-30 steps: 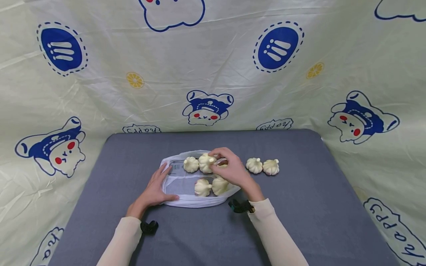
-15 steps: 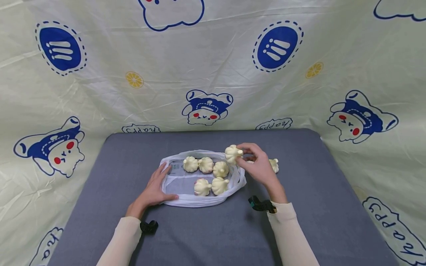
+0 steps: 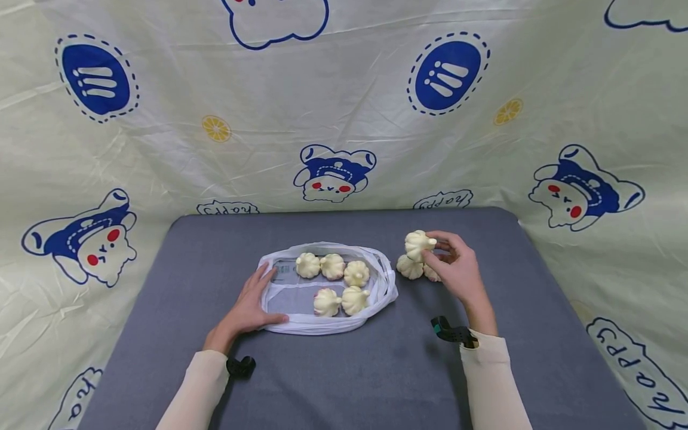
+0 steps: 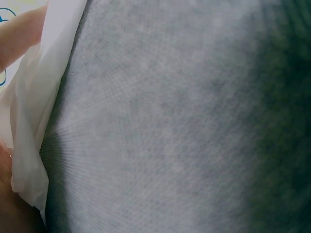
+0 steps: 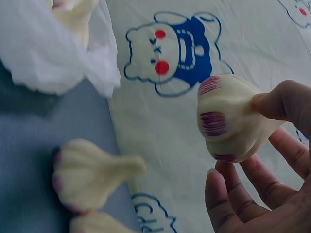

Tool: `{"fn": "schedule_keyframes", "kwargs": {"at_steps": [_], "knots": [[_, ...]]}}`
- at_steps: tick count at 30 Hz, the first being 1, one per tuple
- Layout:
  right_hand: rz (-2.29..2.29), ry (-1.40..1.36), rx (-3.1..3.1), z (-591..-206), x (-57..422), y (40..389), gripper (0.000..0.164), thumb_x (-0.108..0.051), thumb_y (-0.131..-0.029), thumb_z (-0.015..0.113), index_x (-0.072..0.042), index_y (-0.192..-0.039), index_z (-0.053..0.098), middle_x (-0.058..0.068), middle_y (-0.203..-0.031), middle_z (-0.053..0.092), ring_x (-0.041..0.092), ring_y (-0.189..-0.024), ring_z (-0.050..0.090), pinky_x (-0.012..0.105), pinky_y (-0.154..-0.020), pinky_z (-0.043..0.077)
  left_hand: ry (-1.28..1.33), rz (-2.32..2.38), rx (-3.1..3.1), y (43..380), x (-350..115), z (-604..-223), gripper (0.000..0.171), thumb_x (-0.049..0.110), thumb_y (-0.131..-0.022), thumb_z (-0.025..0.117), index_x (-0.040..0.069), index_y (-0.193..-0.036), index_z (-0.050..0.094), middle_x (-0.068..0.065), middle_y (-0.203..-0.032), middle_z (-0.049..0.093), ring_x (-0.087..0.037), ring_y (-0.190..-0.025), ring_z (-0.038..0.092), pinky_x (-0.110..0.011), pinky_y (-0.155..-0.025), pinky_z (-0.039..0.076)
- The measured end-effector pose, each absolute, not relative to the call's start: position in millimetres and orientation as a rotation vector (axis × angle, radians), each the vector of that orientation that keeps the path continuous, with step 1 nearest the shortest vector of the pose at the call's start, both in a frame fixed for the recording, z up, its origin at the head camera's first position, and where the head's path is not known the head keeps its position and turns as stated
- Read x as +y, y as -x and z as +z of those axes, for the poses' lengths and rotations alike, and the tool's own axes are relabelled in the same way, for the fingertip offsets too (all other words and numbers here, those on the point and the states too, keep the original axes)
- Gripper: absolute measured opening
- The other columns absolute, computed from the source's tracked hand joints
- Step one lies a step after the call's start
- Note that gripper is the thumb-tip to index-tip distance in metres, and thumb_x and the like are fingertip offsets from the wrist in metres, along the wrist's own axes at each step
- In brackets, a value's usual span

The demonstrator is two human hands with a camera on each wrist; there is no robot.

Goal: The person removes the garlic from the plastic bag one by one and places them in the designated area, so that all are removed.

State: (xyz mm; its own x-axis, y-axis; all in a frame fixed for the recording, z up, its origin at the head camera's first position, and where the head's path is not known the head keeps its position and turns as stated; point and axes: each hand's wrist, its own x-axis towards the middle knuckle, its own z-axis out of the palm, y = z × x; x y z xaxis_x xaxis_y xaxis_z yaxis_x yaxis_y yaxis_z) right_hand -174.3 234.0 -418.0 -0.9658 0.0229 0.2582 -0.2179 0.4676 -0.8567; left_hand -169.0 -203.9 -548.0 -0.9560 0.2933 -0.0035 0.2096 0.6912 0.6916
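Note:
My right hand pinches a white garlic bulb between thumb and fingers, raised above the table. The right wrist view shows purple streaks on that bulb's base and the thumb at its stem. Below it, two more bulbs lie side by side, the left garlic bulb plainer to see and the other partly covered by the hand. My left hand rests spread against the left end of a white plastic bag, thumb along its front rim. Inside the bag, several garlic bulbs sit in two rows toward the right.
A grey cloth-covered table carries everything. Behind it and at both sides hangs a pale printed curtain with blue figures. Inside the bag, left of the bulbs, a barcode label shows.
My right hand has lifted a garlic bulb out from over the bag and carried it right, above the two bulbs on the table. The left hand and bag stay put.

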Motion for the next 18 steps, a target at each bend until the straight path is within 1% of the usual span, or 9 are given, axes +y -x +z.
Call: {"fn": "schedule_keyframes", "kwargs": {"at_steps": [3, 6, 14, 18], "knots": [[1.477, -0.14, -2.454, -430, 250, 179, 0.039, -0.006, -0.097, 0.069, 0.003, -0.134, 0.062, 0.02, -0.134, 0.058, 0.001, -0.107, 0.057, 0.012, -0.083, 0.048, -0.413, 1.115, 2.781, 169, -204, -549, 0.116, 0.043, -0.072, 0.091, 0.007, -0.163, 0.029, -0.015, -0.173, 0.011, -0.046, -0.155, 0.014, -0.071, -0.119, 0.02], [1.461, -0.117, -2.433, -443, 268, 186, 0.04, -0.008, -0.097, 0.069, 0.002, -0.135, 0.062, 0.017, -0.135, 0.058, -0.005, -0.107, 0.056, 0.011, -0.082, 0.048, -0.41, 1.106, 2.779, 169, -204, -549, 0.116, 0.044, -0.072, 0.09, 0.007, -0.163, 0.028, -0.015, -0.173, 0.01, -0.046, -0.156, 0.014, -0.071, -0.119, 0.02], [1.406, 0.052, -2.434, -456, 301, 186, 0.041, -0.017, -0.096, 0.073, -0.005, -0.134, 0.065, 0.0, -0.132, 0.06, -0.008, -0.106, 0.056, 0.009, -0.082, 0.047, -0.411, 1.098, 2.785, 169, -204, -548, 0.116, 0.044, -0.072, 0.09, 0.007, -0.162, 0.029, -0.015, -0.173, 0.011, -0.046, -0.155, 0.014, -0.07, -0.119, 0.021], [1.396, 0.14, -2.451, -463, 313, 188, 0.042, -0.019, -0.096, 0.072, -0.006, -0.136, 0.064, 0.002, -0.135, 0.06, -0.01, -0.105, 0.055, 0.008, -0.082, 0.046, -0.412, 1.1, 2.787, 169, -205, -548, 0.116, 0.044, -0.072, 0.09, 0.007, -0.162, 0.029, -0.015, -0.173, 0.011, -0.046, -0.155, 0.014, -0.07, -0.119, 0.021]]}}
